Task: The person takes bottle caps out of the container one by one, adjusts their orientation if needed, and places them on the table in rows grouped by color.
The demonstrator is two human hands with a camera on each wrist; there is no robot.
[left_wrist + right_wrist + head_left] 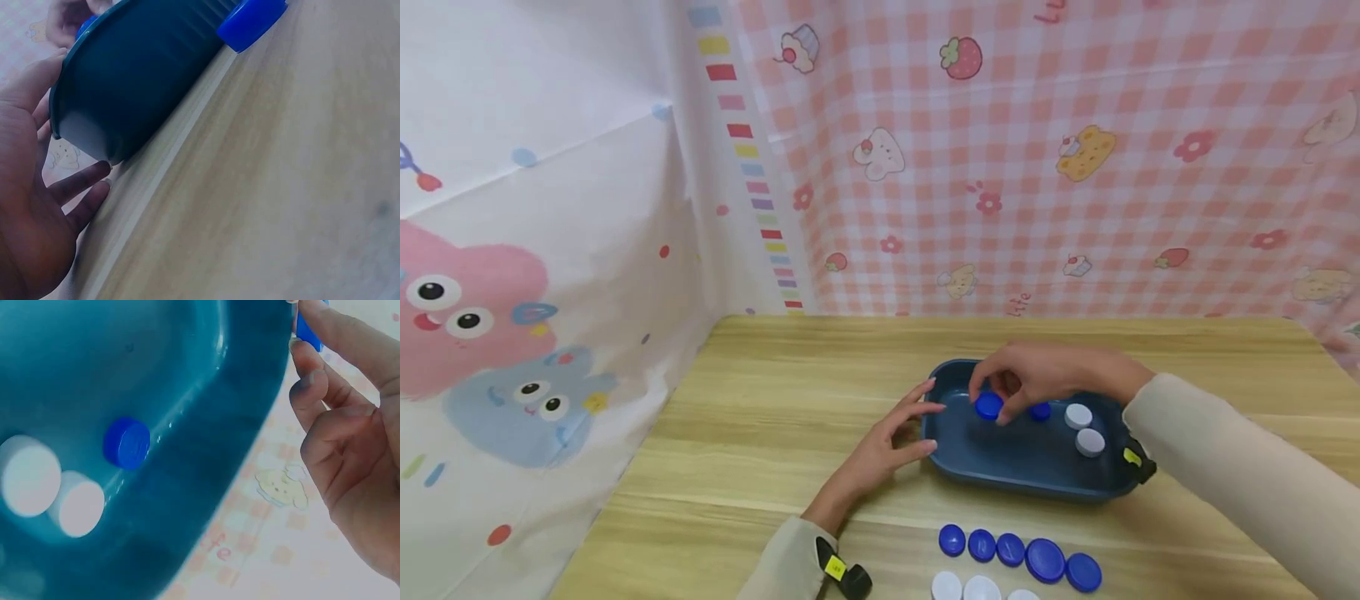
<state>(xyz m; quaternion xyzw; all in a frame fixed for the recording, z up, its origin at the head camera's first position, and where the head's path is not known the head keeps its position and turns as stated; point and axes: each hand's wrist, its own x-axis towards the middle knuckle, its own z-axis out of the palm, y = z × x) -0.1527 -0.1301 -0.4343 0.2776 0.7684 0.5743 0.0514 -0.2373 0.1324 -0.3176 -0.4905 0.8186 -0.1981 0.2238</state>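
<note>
My right hand (1037, 375) pinches a blue bottle cap (988, 406) between thumb and fingertips, above the left half of a dark blue tray (992, 458). Part of that cap shows at the top of the right wrist view. Inside the tray lie another blue cap (127, 443), partly hidden by the hand in the head view, and two white caps (1078, 416). At the tray's left end is my left hand (876, 454), its fingers spread and the tips touching the rim. The left wrist view has the left hand (31, 206) against the tray's outer wall (131, 75).
A row of several blue caps (1011, 550) lies on the wooden table (737, 433) in front of the tray. Nearer still are white caps (981, 588), cut off by the frame's bottom edge. A pink checked curtain (1037, 208) hangs behind the table.
</note>
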